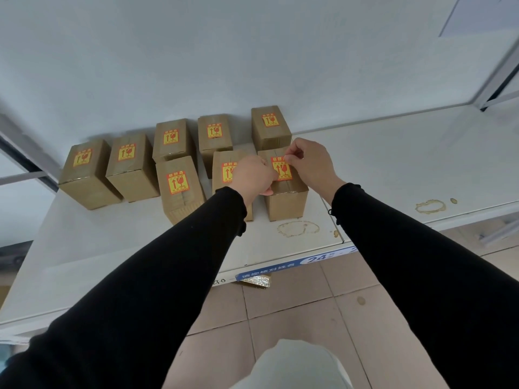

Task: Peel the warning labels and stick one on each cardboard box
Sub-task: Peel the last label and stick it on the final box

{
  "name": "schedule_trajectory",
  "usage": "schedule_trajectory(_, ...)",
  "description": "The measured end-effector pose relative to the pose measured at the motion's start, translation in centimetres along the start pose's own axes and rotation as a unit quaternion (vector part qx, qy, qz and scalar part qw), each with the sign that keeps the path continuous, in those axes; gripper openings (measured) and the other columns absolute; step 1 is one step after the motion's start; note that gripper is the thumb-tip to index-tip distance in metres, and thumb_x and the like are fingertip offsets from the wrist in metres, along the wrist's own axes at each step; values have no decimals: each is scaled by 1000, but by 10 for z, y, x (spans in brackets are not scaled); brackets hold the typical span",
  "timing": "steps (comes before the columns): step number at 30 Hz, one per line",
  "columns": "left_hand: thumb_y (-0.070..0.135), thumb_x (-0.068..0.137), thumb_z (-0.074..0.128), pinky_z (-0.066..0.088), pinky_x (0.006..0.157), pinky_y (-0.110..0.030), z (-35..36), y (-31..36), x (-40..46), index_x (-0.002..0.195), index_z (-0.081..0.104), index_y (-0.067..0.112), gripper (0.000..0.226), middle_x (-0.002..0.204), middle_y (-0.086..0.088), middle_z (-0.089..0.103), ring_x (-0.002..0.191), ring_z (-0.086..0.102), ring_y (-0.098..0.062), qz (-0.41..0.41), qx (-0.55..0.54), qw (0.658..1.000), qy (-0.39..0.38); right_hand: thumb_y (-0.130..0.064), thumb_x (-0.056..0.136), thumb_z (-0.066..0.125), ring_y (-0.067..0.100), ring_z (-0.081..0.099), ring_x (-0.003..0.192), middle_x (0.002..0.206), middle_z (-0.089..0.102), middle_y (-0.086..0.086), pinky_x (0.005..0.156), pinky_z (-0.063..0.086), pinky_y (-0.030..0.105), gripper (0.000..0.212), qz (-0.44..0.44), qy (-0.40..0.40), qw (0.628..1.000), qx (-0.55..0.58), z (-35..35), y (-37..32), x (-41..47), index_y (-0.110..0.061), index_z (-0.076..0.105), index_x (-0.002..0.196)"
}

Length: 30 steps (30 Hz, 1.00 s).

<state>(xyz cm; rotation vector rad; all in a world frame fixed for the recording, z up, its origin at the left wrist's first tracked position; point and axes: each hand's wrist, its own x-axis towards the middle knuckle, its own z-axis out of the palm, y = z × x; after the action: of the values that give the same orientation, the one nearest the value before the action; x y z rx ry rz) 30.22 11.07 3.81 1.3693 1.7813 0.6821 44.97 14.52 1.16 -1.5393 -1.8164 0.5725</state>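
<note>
Several brown cardboard boxes stand on a white shelf [393, 153], each showing a red-and-yellow warning label on top. The front right box [289, 203] carries a label [282, 168] that both my hands are touching. My right hand [309, 161] pinches the label's upper right corner with thumb and forefinger. My left hand [252, 178] is curled with its fingers at the label's left edge, covering part of the neighbouring front box [224, 161] and its label [228, 172]. Whether the label lies fully flat on the box is hidden by my fingers.
The other boxes line the back wall, from the far left box [87, 175] to the back right box [269, 127]. Brown ring stains [297, 228] mark the shelf. A blue strip [295, 265] runs along the shelf's front edge above the tiled floor.
</note>
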Motion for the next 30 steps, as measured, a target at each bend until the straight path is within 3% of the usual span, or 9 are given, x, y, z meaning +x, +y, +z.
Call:
schedule_trajectory(3,8,88,62,52,47,-21,1,-1,3,78,59,9,10,71,-6,62,57,63,-16,9,-9,1000,4,-20,93,65,13,58,88,96,64,-4,68,37,16,4,-6,0,1000,-18,1,1,1,-16,65,90)
schedule_trajectory(10,6,88,62,51,44,-19,2,-1,5,92,62,6,4,73,-6,61,58,63,-16,14,-9,1000,-5,-23,93,65,12,58,87,98,62,-2,67,37,16,9,-7,1,999,-49,6,1,5,-15,68,92)
schedule_trajectory(21,7,89,60,50,43,-19,3,1,8,91,60,7,1,71,-5,60,56,63,-15,15,14,1000,-4,-22,92,65,13,58,87,99,63,-1,71,37,21,7,-2,10,998,-58,8,0,5,-19,65,86)
schedule_trajectory(23,9,91,61,55,49,-21,4,2,9,90,61,7,3,73,-6,64,60,66,-17,6,34,999,-3,-22,92,65,13,57,87,99,63,0,70,36,20,7,-2,12,998,-66,9,0,5,-19,65,86)
schedule_trajectory(26,20,93,61,61,80,-35,7,4,8,90,67,6,16,86,-11,76,82,74,-24,-9,124,992,-7,-20,91,65,13,56,86,99,62,0,63,31,15,5,2,11,998,-65,10,0,6,-17,66,87)
schedule_trajectory(30,25,95,59,61,82,-36,5,5,4,94,72,4,25,76,-7,76,80,76,-21,0,149,989,-1,-15,87,67,13,56,84,97,63,-1,62,33,14,4,12,13,999,-49,10,-3,6,-15,64,89)
